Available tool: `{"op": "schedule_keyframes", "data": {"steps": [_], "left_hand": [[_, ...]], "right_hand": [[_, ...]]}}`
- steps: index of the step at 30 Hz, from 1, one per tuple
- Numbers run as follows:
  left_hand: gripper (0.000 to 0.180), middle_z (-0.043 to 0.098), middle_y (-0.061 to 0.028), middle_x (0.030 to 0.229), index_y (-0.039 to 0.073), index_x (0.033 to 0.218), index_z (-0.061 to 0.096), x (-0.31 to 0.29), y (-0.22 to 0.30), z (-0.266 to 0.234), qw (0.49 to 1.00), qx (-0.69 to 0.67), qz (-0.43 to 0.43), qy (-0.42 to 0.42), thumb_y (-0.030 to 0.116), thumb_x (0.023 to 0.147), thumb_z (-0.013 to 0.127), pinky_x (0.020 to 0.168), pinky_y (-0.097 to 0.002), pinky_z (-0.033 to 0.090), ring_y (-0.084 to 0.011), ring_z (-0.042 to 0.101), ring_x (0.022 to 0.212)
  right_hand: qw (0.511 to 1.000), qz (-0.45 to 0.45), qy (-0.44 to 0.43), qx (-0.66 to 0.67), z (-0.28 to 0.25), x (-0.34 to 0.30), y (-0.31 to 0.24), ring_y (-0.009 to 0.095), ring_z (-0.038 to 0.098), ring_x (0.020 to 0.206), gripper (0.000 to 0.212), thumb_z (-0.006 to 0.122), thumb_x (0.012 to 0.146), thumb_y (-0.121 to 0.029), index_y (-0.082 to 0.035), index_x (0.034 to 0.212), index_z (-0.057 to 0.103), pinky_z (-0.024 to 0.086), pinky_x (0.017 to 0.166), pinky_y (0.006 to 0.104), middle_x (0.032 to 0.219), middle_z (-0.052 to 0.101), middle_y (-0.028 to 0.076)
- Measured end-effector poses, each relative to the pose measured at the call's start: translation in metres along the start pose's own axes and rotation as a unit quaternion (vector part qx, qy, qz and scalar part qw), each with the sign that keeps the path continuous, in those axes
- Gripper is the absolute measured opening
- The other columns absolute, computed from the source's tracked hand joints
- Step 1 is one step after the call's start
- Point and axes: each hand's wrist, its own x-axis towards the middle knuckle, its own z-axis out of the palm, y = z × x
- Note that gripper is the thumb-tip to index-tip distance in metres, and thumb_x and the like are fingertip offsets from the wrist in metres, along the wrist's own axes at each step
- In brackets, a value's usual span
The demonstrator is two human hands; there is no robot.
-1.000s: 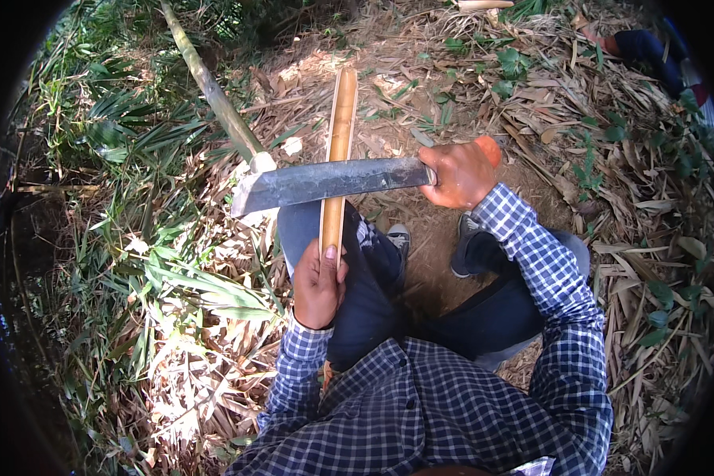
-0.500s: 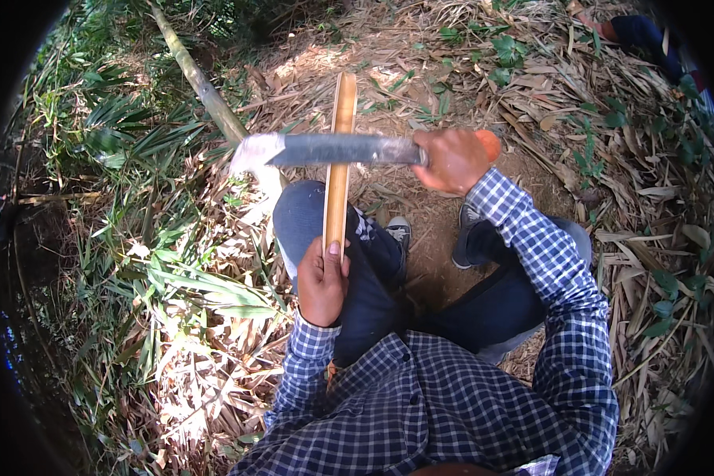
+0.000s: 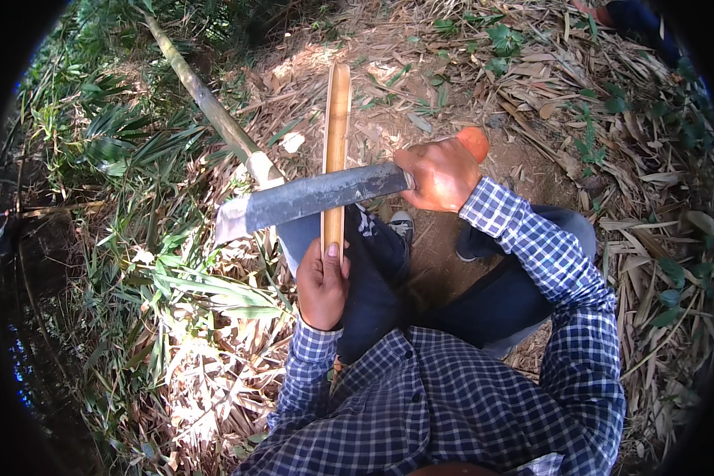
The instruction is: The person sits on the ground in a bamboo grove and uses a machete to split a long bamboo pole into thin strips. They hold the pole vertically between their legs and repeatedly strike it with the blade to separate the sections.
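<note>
Head view: left hand point(image 3: 323, 293) is pinching the near end of a split bamboo piece point(image 3: 337, 119), which is extending forward past the left knee point(image 3: 293, 234). Right hand point(image 3: 439, 176) is gripping an orange-handled machete point(image 3: 293, 202), which is crossing over the bamboo.

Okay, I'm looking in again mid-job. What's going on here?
The person's left hand grips the near end of a split bamboo piece, its hollow side showing. The right hand holds a machete by its orange handle. The machete lies crosswise over the bamboo; whether they touch is hard to tell. A long pole slants away at upper left.
</note>
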Motion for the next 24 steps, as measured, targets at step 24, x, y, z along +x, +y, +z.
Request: {"op": "schedule_keyframes", "data": {"steps": [24], "left_hand": [[0.024, 0.044, 0.0031, 0.058, 0.004, 0.1, 0.055, -0.02, -0.008, -0.004, 1.0, -0.002, -0.025, -0.013, 0.025, 0.105, 0.044, 0.037, -0.0197, 0.023, -0.0021, 0.032, 0.04]], "right_hand": [[0.993, 0.093, 0.074, -0.022, -0.005, 0.013, 0.034, 0.025, 0.058, 0.044, 0.022, 0.069, 0.076, -0.028, -0.008, 0.086, 0.068, 0.048, 0.045, 0.0438, 0.055, 0.06, 0.01]]}}
